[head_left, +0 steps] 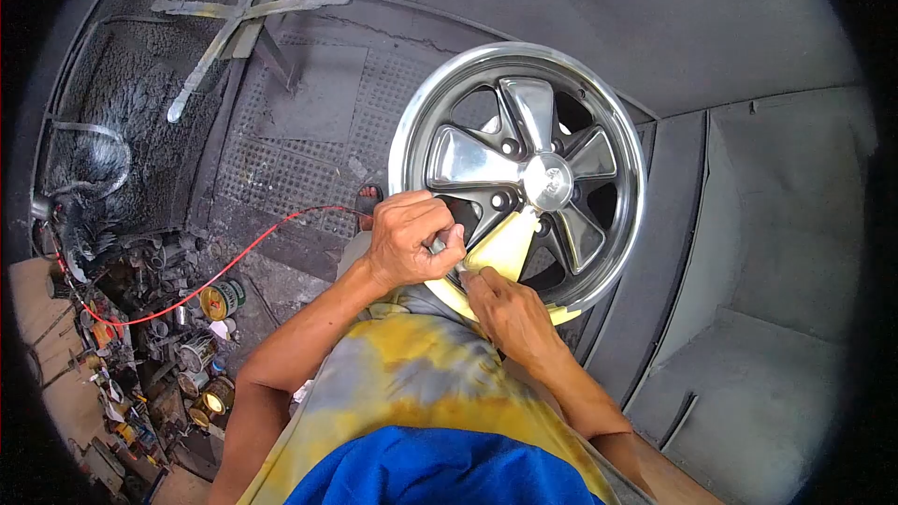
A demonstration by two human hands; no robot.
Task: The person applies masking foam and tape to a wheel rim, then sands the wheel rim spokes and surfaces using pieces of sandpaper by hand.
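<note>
A polished car wheel rim (408, 122) with several spokes and a round center cap (548, 181) stands in front of me. Yellow masking tape (505, 248) covers its lower spoke, and more yellow shows along the bottom lip. My left hand (413, 238) is closed at the lower left of the rim, with a small greyish thing (437, 245) showing between thumb and fingers; its kind is unclear. Close beside it, my right hand (514, 316) is closed at the bottom edge of the taped spoke, fingertips pinched. Whatever those fingers hold is hidden.
A red hose (234, 262) runs from the left clutter toward my left hand. Paint cans (222, 300) and jumbled tools lie at lower left. An X-shaped metal stand (245, 12) rises at upper left. Grey booth walls (692, 19) close in behind and right of the wheel.
</note>
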